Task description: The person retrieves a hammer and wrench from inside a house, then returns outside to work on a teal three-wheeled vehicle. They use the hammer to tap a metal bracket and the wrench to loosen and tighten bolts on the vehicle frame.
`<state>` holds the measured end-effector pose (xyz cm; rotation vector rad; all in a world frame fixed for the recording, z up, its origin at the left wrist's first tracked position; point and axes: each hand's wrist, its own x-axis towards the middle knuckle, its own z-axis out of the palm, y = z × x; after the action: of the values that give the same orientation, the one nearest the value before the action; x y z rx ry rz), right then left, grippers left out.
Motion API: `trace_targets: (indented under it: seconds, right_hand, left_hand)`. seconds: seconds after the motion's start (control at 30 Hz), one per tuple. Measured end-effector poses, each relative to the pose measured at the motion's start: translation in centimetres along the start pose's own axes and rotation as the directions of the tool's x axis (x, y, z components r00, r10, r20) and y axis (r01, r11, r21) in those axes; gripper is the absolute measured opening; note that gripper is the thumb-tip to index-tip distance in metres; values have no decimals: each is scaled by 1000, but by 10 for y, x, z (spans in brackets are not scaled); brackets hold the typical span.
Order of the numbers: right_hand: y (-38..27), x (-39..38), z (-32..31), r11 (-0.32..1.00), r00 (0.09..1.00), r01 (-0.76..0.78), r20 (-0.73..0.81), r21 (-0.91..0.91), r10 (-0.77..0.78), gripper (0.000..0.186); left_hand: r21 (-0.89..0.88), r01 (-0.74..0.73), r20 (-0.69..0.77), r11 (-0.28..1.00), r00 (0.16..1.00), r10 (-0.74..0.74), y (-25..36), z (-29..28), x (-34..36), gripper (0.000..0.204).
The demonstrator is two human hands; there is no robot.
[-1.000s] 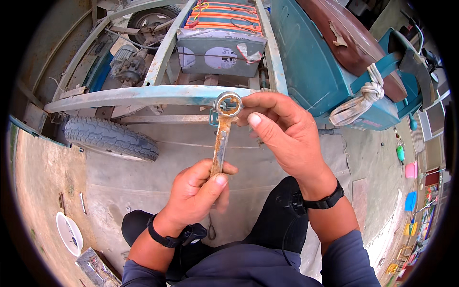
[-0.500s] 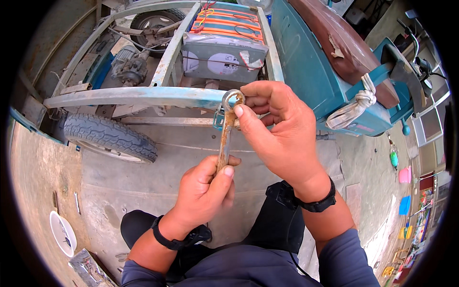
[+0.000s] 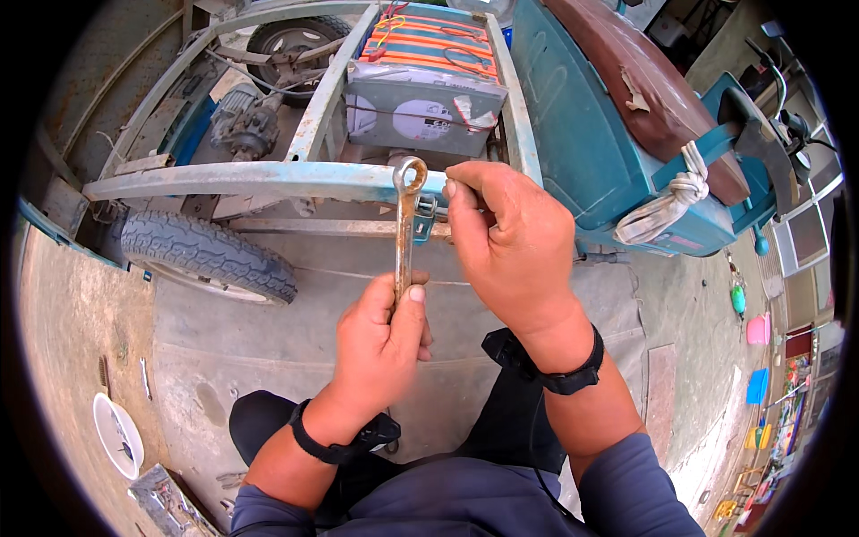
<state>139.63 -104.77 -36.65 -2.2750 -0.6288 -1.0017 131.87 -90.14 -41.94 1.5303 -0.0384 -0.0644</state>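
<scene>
A rust-stained ring spanner [image 3: 404, 234] stands nearly upright in my left hand [image 3: 378, 338], whose fingers and thumb wrap round its lower shaft. Its ring end points up and away from me, in front of the pale blue frame rail [image 3: 242, 177] of a cart. To the right of that ring, and apart from it, is my right hand [image 3: 517, 243], with thumb and forefinger pinched together. Whatever that pinch may contain is too small to make out. Just behind the spanner's shaft, a teal metal bracket [image 3: 422, 224] hangs at the rail.
A tyre [image 3: 206, 253] sticks out below the rail at left. Batteries [image 3: 428, 45] lie behind a grey box panel [image 3: 420, 112] within the frame. A teal body panel [image 3: 573, 116] rises at right. On the floor at left are a white bowl [image 3: 134, 438] and another spanner [image 3: 145, 379].
My right hand has let go of the ring end and moved slightly away from it. The spanner, still in my left hand, has shifted a little left and up.
</scene>
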Motion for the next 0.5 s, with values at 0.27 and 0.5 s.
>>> trace_targets:
  seconds: [0.27,0.5]
  right_hand:
    - [8,-7,-2,806,880,-444,358,391,312,11]
    - [7,10,1,-8,621,-755,719,656,311,27]
  left_hand:
    - [-175,89,65,980,995,-79,2,-8,2,26]
    - [-269,123,217,955,974,-65,0,-16,1,27]
